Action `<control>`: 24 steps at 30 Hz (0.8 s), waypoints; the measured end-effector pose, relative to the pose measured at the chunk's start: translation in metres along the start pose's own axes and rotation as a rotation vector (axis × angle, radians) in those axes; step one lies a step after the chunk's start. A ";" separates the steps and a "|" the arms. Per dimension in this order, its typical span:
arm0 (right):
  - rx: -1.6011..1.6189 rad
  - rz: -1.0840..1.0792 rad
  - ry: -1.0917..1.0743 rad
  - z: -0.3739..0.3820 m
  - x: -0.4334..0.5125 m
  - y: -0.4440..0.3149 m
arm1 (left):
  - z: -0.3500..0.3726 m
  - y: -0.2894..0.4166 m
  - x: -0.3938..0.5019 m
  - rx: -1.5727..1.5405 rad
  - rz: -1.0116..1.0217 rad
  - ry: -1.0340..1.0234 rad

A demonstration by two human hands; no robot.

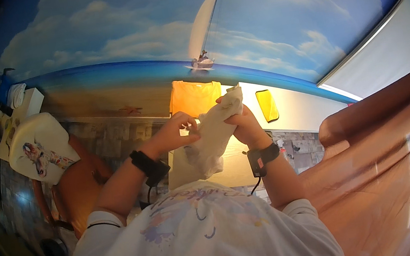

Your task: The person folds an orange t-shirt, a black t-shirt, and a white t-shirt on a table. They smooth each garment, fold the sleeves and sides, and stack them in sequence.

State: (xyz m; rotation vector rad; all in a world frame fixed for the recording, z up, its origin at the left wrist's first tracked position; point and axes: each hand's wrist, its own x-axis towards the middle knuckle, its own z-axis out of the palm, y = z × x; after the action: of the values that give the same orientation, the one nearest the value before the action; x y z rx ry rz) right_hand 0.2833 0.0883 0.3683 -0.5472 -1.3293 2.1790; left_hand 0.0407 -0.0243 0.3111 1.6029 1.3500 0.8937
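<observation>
A crumpled white cloth [214,138], perhaps a garment, hangs in front of my chest above the table. My right hand [244,124] grips its upper part, with the thumb on the near side and a fingertip showing past the far edge. Beside the cloth's left edge, my left hand [176,132] has curled fingers, and thumb and forefinger meet the fabric's outline. Whether they pinch it is not clear. Behind the cloth, a folded orange T-shirt [194,97] lies on the white table [298,114]. A yellow pouch-like item with dark edging [267,106] rests to its right.
On the left stands a brown chair [79,194] with a white giraffe-print cushion [43,148]. Glossy brown fabric [383,149] covers furniture at the right. A seascape mural [129,48] backs the table. Each wrist wears a black strapped device [151,167] with a cable.
</observation>
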 end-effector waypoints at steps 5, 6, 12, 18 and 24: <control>0.027 -0.004 -0.152 0.002 0.005 -0.001 | 0.008 0.013 -0.009 -0.170 0.102 0.139; 0.029 -0.011 -0.191 0.004 0.006 0.000 | 0.009 0.014 -0.006 -0.224 0.111 0.112; 0.012 -0.092 -0.038 0.011 0.005 -0.002 | 0.010 -0.002 0.000 -0.330 0.018 0.066; 0.086 -0.139 -0.010 0.005 0.002 -0.005 | 0.007 -0.021 -0.002 -0.313 -0.025 0.253; 0.043 -0.203 0.036 0.006 0.000 -0.004 | -0.002 -0.003 -0.008 -0.386 -0.043 0.273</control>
State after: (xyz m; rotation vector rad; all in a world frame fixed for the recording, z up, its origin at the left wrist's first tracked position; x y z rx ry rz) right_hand 0.2803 0.0859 0.3743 -0.4139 -1.2588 2.0177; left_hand 0.0363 -0.0315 0.3088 1.1825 1.2909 1.2943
